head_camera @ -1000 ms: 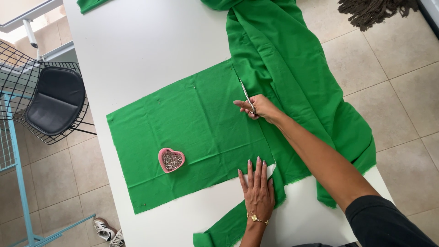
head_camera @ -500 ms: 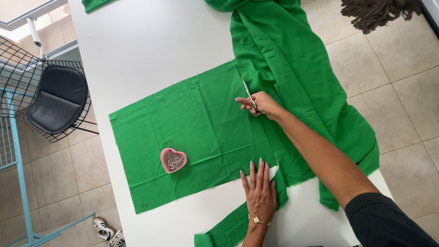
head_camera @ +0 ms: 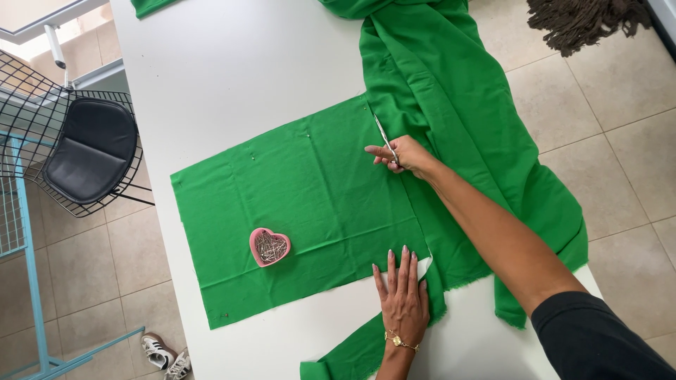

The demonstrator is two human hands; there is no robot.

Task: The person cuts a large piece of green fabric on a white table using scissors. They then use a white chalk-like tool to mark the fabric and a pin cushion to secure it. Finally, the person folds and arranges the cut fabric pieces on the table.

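White flat-topped bench [head_camera: 232, 77] fills most of the head view, tan tiled floor [head_camera: 620, 169] on both sides of it. Long green woven fabric [head_camera: 303, 204] is the main thing: a flat rectangular panel spread over the bench middle, and a bunched length running from the top edge down the bench's right side, its lower end draping off the edge toward the floor. Small separate green scrap at the top left bench corner. Black wire-frame chair with dark seat pad [head_camera: 84, 151] stands left of the bench, light blue metal frame [head_camera: 28, 281] just beside it, pair of white sneakers [head_camera: 165, 355] on the floor below. Dark fringed mop head [head_camera: 584, 21] lies on the floor top right. Right hand [head_camera: 405, 156] is at the panel's right edge, where flat panel meets bunched length, fingers closed round the handles of silver metal scissors [head_camera: 384, 137]; blades point up and away along that edge, partly into the cloth. Left hand [head_camera: 403, 299] lies flat, fingers spread and straight, pressing the lower right corner of the panel onto the bench, gripping nothing; gold bracelet on the wrist. Hands well apart, fabric between and under both. Pink heart-shaped pin dish [head_camera: 269, 246] sits on the panel, left of the left hand, apart from it.
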